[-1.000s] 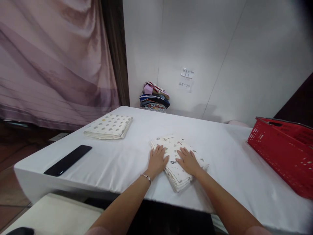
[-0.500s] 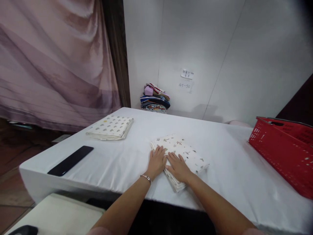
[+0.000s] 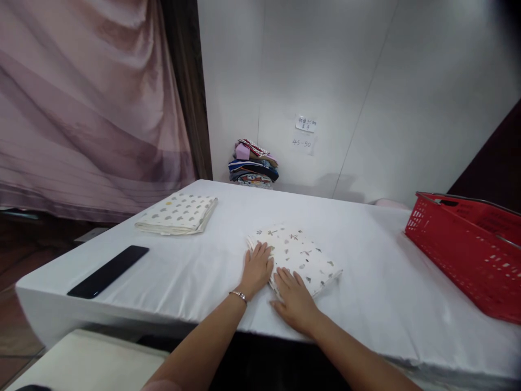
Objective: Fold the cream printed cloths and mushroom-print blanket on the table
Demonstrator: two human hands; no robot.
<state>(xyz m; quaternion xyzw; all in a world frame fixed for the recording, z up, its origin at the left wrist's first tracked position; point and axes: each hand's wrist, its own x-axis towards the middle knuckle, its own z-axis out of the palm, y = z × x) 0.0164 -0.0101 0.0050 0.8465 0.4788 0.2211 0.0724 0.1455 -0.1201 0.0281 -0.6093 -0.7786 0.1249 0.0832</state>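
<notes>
A folded white cloth (image 3: 303,258) printed with small brown and grey motifs lies at an angle on the white-covered table. My left hand (image 3: 258,270) rests flat on its left edge, fingers stretched out. Lower down, my right hand (image 3: 295,304) is on the cloth's near edge, its fingers extended and the thumb out to the side. The near corner of the cloth is hidden under the right hand. At the far left of the table sits another folded cloth (image 3: 179,213), white with grey heart-like shapes and one yellow spot.
A black phone-like slab (image 3: 109,271) lies near the table's left edge. On the right stands a red perforated basket (image 3: 459,255). Behind the table is a stack of folded fabrics (image 3: 253,163) against the wall, beside handwritten paper signs (image 3: 303,134). A pinkish curtain (image 3: 93,108) hangs at left.
My right hand has slid toward me, down the cloth's near edge. The near corner's layered folds, visible before, no longer show. The whole view has shifted slightly.
</notes>
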